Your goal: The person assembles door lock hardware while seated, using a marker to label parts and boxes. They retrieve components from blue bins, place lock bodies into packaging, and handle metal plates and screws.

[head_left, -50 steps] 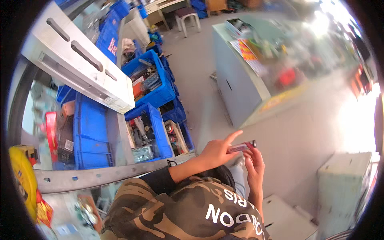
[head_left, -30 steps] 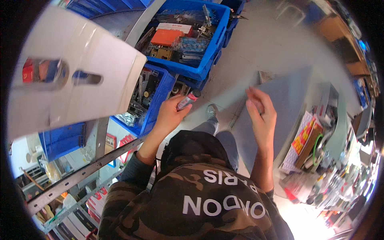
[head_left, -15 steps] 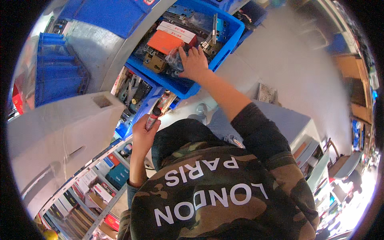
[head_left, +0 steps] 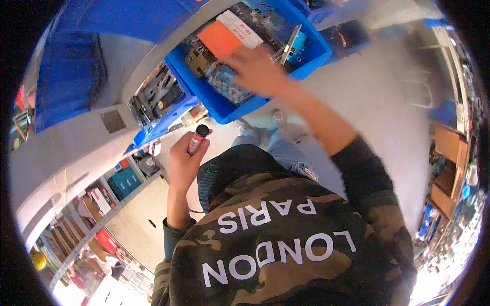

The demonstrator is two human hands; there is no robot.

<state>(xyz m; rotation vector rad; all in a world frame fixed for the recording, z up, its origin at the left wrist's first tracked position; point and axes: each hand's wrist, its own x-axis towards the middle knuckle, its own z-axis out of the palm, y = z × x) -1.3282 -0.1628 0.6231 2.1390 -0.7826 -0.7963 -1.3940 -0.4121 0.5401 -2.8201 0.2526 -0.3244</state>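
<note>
Wrapped in the fingers of my left hand (head_left: 185, 159), in front of my chest, is a slim red and white tube with a black cap (head_left: 199, 137), held upright; it looks like a thick marker. My right hand (head_left: 258, 71) reaches into a blue plastic bin (head_left: 214, 109). Motion smears its fingers, so whether they grip anything is unclear. By those fingers lie an orange box (head_left: 219, 40) with a white side, a brass-coloured lock body (head_left: 198, 62) and a clear plastic-wrapped packet (head_left: 219, 79). Towards the bin's right wall stands a metal strip (head_left: 292, 43).
A second blue bin (head_left: 171, 120) full of metal parts sits on the left, beside a white metal cabinet or shelf edge (head_left: 66, 158). Shelves with boxes (head_left: 102, 201) fill the lower left. Brown cartons (head_left: 449, 148) line the right side, across the pale floor (head_left: 367, 117).
My right hand has shifted slightly right within the bin and is now blurred. The left hand still holds the tube, now more upright. My view has swung, bringing my feet into sight.
</note>
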